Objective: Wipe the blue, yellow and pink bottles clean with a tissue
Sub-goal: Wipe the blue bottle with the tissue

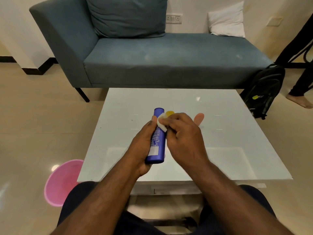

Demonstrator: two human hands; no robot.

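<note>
My left hand [144, 141] grips the blue bottle [157, 143] from the left and holds it above the white table [228, 141], cap end pointing away from me. My right hand [183, 136] pinches a folded white tissue [161, 122] against the bottle's upper part. Behind my right hand, only the top of the yellow bottle [169, 113] shows. The pink bottle [199, 118] stands on the table to its right, partly hidden by my fingers.
A pink basin [62, 182] lies on the floor left of the table. A blue sofa [169, 60] stands behind the table. A black backpack [264, 90] leans at the table's far right corner, and another person's leg and foot [299, 99] stand beside it.
</note>
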